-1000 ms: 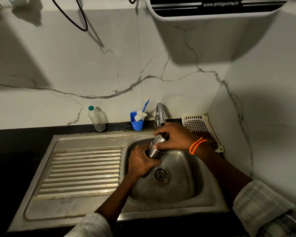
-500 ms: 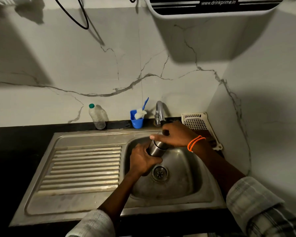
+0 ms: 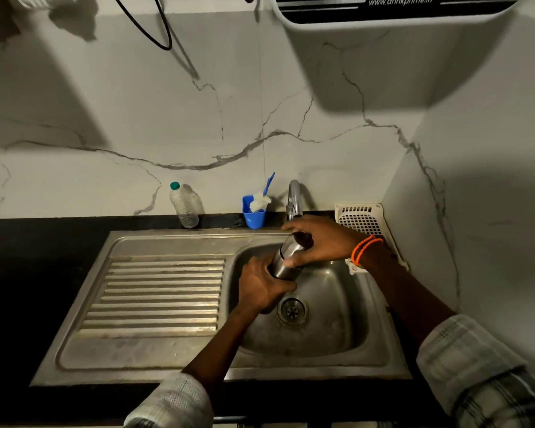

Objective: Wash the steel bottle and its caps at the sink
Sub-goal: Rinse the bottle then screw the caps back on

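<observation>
Over the sink (image 3: pixel 173 362), left hand (image 3: pixel 261 287) grips the steel bottle (image 3: pixel 286 261) while right hand (image 3: pixel 322 242) clasps its top; wet steel might slip mid-twist.

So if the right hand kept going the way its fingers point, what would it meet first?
The right hand points leftward across the steel bottle it already grips; beyond that, probably the sink's back rim, though depth is unclear.

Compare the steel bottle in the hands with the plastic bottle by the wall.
The steel bottle is opaque metal; the plastic bottle is clear with a green cap. The steel bottle is tilted over the sink, held by the left hand and right hand; the plastic bottle stands upright and untouched on the counter. Both are slim cylinders.
</observation>
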